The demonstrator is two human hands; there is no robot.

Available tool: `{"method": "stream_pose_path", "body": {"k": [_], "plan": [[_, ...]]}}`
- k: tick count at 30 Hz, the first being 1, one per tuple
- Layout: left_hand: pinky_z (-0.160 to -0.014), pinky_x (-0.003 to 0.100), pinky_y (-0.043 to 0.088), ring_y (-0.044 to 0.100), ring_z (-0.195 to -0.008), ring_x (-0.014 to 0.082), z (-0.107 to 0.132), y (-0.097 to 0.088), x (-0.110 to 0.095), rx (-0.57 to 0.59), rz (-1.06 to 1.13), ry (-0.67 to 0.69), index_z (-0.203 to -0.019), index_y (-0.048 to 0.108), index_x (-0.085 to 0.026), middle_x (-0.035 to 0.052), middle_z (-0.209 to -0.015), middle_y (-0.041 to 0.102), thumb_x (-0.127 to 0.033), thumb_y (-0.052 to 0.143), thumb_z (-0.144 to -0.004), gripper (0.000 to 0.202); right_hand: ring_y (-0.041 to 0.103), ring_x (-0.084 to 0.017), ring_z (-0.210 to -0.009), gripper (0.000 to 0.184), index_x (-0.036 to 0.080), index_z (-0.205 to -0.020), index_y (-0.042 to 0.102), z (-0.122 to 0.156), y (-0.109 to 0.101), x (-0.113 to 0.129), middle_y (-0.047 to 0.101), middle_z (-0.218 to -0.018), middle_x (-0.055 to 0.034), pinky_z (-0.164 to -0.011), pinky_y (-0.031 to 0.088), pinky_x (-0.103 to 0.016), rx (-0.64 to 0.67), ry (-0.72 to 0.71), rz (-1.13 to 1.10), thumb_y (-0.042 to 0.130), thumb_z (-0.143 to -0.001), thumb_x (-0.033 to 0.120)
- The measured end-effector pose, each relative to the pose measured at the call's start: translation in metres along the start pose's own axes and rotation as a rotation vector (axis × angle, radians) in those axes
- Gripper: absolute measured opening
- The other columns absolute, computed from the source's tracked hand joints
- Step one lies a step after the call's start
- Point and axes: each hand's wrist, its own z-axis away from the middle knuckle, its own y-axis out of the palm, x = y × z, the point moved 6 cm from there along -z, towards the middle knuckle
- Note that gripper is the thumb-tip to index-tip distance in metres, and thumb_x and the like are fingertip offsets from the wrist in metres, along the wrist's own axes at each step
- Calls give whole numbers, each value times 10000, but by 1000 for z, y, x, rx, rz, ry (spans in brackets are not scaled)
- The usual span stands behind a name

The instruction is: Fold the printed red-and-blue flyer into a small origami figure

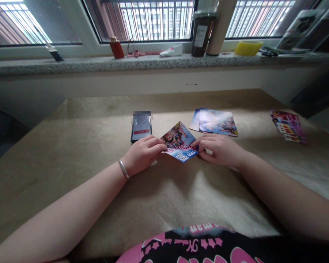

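Between my two hands is a printed paper flyer (179, 136), folded across its middle, with a colourful picture above the fold and a QR code on the blue part below. My left hand (145, 153), a silver bangle at its wrist, pinches the flyer's left corner. At the right corner, the thumb and fingers of my right hand (218, 149) close on the paper. A smartphone (141, 126) lies just beyond my left hand, its screen lit. Behind my right hand rests a small stack of similar flyers (218, 121).
Fanned red and purple printed papers (288, 126) lie at the table's (71, 146) right side. Along the stone windowsill (84, 63) stand a red bottle (116, 48), a dark lidded cup (203, 34) and a yellow tape roll (248, 48).
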Motion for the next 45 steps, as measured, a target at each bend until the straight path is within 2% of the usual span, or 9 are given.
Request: {"method": "stream_pose_path", "body": {"k": [8,13,16,19,22,26,34,41,45], "plan": [[-802,291,538,588,-925,143,0,7,2,37,54,-16,-975,624,-179,56,-1022,661,-133,422,-916,215,634,-195,-1005,97,208,-695,528,-3,8,9,696,-1065,-55,-831,511,-350,143,-15,15,524,-708,111],[-845,330,539,596,-993,169,0,14,0,131,74,29,-973,621,-163,63,-1106,659,-161,440,-903,194,594,-189,-1099,112,211,-703,513,-2,16,4,666,-1144,-64,-907,484,-360,213,20,-63,533,-675,104],[-833,346,533,605,-964,182,-1,17,0,178,64,-2,-1070,602,-155,73,-1105,658,-183,473,-881,231,584,-191,-1115,124,211,-741,534,-2,18,2,651,-1175,-69,-926,479,-363,238,40,-77,543,-670,110],[-859,377,507,586,-1000,198,-1,19,-1,232,43,-12,-1174,572,-198,57,-1171,634,-233,491,-892,296,578,-196,-1124,152,205,-820,570,-1,18,1,634,-1207,-77,-946,475,-370,250,57,-70,554,-689,130],[-892,402,480,567,-1045,207,-1,20,-4,268,22,6,-1181,582,-248,39,-1227,608,-294,483,-917,285,547,-194,-1171,179,203,-872,599,0,20,2,617,-1242,-63,-978,460,-373,256,33,-74,553,-712,137],[-896,382,472,571,-1043,195,0,18,-6,262,36,30,-1152,602,-231,50,-1185,630,-295,479,-922,268,550,-190,-1157,181,202,-880,631,0,19,3,632,-1223,-41,-965,468,-368,232,-5,-69,553,-732,133],[-821,329,519,615,-927,161,-2,14,-13,229,38,117,-998,649,-184,62,-1040,678,-254,453,-930,219,604,-177,-915,166,233,-868,691,-1,12,3,695,-1095,-12,-783,511,-350,179,-64,-12,550,-807,170],[-770,313,536,627,-884,169,0,8,-14,224,-129,145,-840,617,-153,64,-925,690,-190,433,-911,201,638,-187,-935,184,227,-899,698,-2,16,-1,719,-1013,-20,-819,508,-376,76,-24,86,515,-873,216],[-789,340,536,623,-906,201,-1,8,-13,260,-131,109,-918,613,-131,91,-977,675,-158,470,-852,160,638,-178,-938,207,213,-913,699,-4,21,0,720,-1000,-32,-816,520,-344,60,-7,65,492,-901,219]]}}
